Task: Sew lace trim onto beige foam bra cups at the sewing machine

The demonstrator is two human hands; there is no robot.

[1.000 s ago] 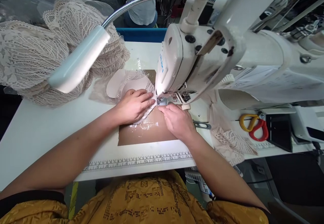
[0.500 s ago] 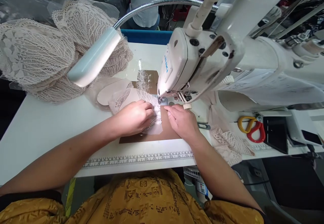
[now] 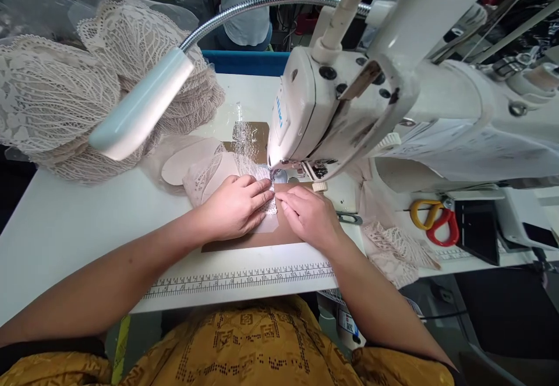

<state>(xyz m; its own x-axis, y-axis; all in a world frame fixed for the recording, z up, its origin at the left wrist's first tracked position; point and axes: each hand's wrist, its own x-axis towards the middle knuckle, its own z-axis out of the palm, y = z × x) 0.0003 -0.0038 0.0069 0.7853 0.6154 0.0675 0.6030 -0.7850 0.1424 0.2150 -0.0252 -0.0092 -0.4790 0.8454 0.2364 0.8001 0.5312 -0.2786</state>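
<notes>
A piece of pale lace (image 3: 273, 206) lies under the needle area of a white sewing machine (image 3: 290, 112), partly hidden by my hands. My left hand (image 3: 238, 206) rests flat on the lace, its fingers stretched toward the needle. My right hand (image 3: 310, 214) lies on a brown board (image 3: 288, 234) to the right, fingers extended and close together, the fingertips touching the lace's right edge. Sheer fabric with oval pale pads (image 3: 177, 167) spreads left of my left hand and joins the lace. Whether my right fingertips pinch the edge is not visible.
Bundled lace pieces (image 3: 56, 95) are heaped at the back left. A lamp (image 3: 142, 103) on a bendable neck hangs over the table. A ruler strip (image 3: 244, 280) runs along the front edge. Red-and-yellow-handled scissors (image 3: 437, 223) lie right, near more lace (image 3: 393, 246). A person (image 3: 247, 4) is beyond.
My left hand has gone from curled fingers to lying flatter on the lace. My right fingertips have shifted left and slightly toward me, onto the lace edge. The whole view has shifted a little.
</notes>
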